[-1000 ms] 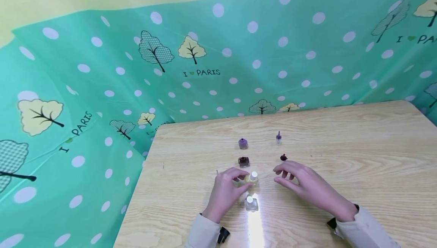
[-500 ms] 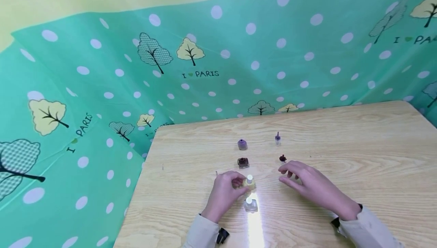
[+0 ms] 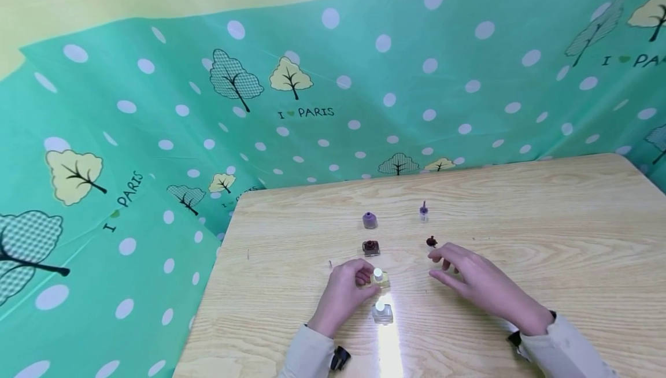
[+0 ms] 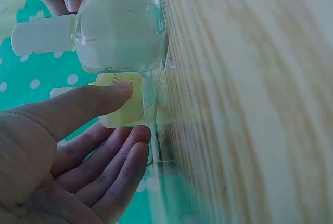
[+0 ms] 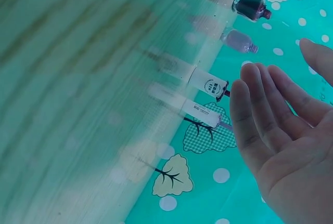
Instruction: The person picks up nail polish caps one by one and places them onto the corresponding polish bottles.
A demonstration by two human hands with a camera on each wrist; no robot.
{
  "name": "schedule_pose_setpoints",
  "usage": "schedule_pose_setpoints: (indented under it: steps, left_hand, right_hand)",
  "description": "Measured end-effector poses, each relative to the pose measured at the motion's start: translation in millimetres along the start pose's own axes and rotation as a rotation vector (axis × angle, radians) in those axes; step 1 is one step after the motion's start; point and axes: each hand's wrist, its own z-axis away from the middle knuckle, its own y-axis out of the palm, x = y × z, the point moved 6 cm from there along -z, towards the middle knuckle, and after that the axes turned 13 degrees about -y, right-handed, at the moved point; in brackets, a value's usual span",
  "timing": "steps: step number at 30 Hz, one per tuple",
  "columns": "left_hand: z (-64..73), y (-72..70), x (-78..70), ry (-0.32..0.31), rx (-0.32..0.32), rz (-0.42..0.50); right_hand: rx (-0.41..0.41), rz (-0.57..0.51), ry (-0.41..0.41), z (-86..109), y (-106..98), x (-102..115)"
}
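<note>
The left hand (image 3: 343,288) pinches the yellow nail polish bottle (image 3: 381,280) between thumb and fingers, on the bench (image 3: 291,216) between the dark red nail polish bottle (image 3: 371,248) and the clear nail polish bottle (image 3: 383,314). It looks like glass — probably light, rigid, slick and breakable — so best gripped by its body, leaving the white cap (image 3: 377,274) free. The right hand's (image 3: 476,280) fingers are empty, loosely apart.
</note>
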Motion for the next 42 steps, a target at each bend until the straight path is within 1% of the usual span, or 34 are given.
schedule_pose_setpoints:
  steps: [4, 8, 11, 17, 26, 29, 37, 42]
  left_hand:
    - [0.5, -0.5, -0.8, 0.009, 0.003, -0.005]
    - [1.5, -2.3, 0.7, -0.001, 0.005, -0.047]
    - [2.3, -5.1, 1.8, -0.007, 0.0, -0.077]
    - [3.1, -15.4, 2.2, 0.012, -0.055, -0.104]
    - [0.4, -26.4, 3.5, -0.006, -0.144, -0.065]
    - [-2.0, -28.3, 4.2, -0.006, -0.162, -0.061]
    - [-9.4, -29.6, 7.1, -0.023, -0.167, -0.042]
    - [-15.3, -28.7, 6.6, -0.041, -0.149, -0.028]
  right_hand:
    - [-0.008, 0.001, -0.005, 0.5, -0.6, -0.1]
    - [-0.014, 0.006, 0.0, 1.0, -1.9, -1.6]
    - [-0.012, 0.009, 0.018, 1.2, -2.7, -4.5]
    - [-0.024, 0.024, 0.032, 0.2, -5.5, -7.6]
    - [-0.048, 0.029, 0.049, -2.1, -9.6, -14.6]
    - [-0.057, 0.024, 0.046, -3.0, -10.2, -18.5]
    - [-0.04, -0.037, 0.088, -9.0, -9.2, -29.7]
    - [-0.015, -0.082, 0.116, -14.0, -8.1, -35.6]
